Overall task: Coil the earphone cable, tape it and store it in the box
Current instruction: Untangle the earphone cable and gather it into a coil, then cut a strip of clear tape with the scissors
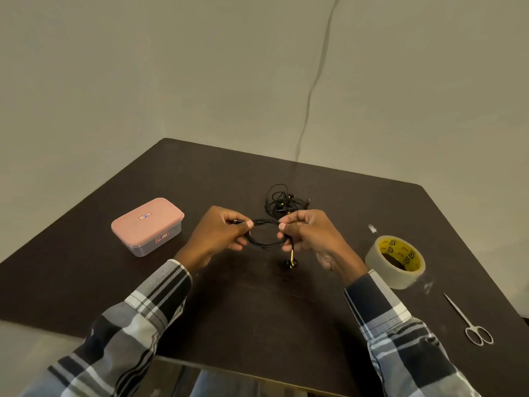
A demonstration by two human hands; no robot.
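A black earphone cable (pixel 264 244) hangs as a round coil between my two hands above the dark table (pixel 257 310). My left hand (pixel 220 236) pinches the coil's left side, with the plug end poking out past my fingers. My right hand (pixel 307 234) pinches the right side. Two earbuds with a gold stem (pixel 289 260) dangle below my right hand. The clear box with a pink lid (pixel 147 226) stands closed at the left. A roll of tape (pixel 396 260) lies at the right.
A second tangle of black earphones (pixel 282 203) lies on the table behind my hands. Small steel scissors (pixel 471 322) lie near the right edge, in front of the tape. A thin wire (pixel 315 81) runs down the wall behind the table.
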